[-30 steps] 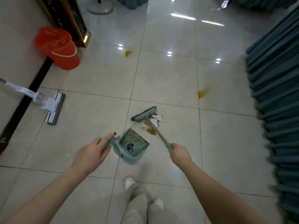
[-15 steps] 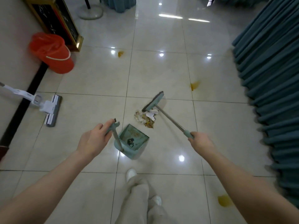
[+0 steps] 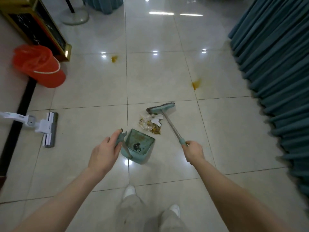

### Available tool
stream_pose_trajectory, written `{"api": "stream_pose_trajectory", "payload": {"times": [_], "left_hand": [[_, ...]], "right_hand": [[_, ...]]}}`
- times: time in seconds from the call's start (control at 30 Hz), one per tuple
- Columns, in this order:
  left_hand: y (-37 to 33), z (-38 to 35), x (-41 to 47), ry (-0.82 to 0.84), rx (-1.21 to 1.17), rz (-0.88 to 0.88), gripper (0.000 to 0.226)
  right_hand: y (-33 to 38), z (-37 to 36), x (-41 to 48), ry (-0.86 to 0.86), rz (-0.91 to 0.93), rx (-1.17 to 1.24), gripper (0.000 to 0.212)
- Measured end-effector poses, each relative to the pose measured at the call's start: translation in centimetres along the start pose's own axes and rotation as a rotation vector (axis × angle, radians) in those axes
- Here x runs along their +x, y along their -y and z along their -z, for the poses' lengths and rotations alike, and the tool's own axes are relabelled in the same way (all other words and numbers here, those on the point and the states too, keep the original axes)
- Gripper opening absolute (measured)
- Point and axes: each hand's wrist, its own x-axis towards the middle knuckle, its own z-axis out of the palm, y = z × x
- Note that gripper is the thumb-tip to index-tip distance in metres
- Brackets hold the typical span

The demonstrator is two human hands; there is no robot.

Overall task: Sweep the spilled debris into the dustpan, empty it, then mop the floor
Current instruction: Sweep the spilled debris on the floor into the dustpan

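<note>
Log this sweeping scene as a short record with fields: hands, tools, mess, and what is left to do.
left hand: holds the dustpan by its upright handle
right hand: fingers curled round the end of the broom
broom: head at the far side of the debris pile
debris pile: on the tile between broom head and dustpan mouth, not yet in the pan
dustpan: holds one small dark clump
yellow stains: two, farther off
mop: on the floor at left, untouched
left to do: sweep in, empty, mop
</note>
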Motion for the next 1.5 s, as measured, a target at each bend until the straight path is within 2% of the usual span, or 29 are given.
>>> {"api": "stream_pose_trajectory", "payload": {"times": [0.1, 0.23, 0.43, 0.7, 0.87, 1.17, 1.37, 1.5], "left_hand": [[0.7, -0.2, 1.1, 0.005, -0.02, 0.016, 0.046], [1.0, -0.9, 2.6, 0.024, -0.04, 0.025, 0.046], [-0.8, -1.1, 3.8, 0.045, -0.076, 0.044, 0.048], [-2.4, -1.3, 3.9, 0.088, -0.093, 0.051, 0.048], [-3.1, -1.5, 3.8, 0.08, -0.096, 0.027, 0.046], [-2.0, -1.2, 3.2, 0.049, -0.037, 0.022, 0.046], [-2.9, -1.2, 2.6, 0.084, -0.08, 0.037, 0.046], [-2.6, -1.1, 1.7, 0.106, -0.098, 0.048, 0.046]], "right_hand": [[3.1, -2.6, 0.8, -0.002, -0.022, 0.068, 0.037], [6.1, -5.8, 1.9, 0.022, -0.063, 0.071, 0.022], [7.2, -8.4, 0.8, 0.118, -0.145, 0.01, 0.038], [5.0, -9.9, -4.1, 0.202, -0.124, -0.009, 0.042], [1.0, -10.5, -8.1, 0.233, -0.109, -0.083, 0.035], [-5.8, -8.2, -13.0, 0.273, -0.028, -0.177, 0.037], [-6.7, -4.4, -12.8, 0.159, 0.062, -0.151, 0.037], [-6.1, -2.9, -12.4, 0.109, 0.069, -0.115, 0.05]]}}
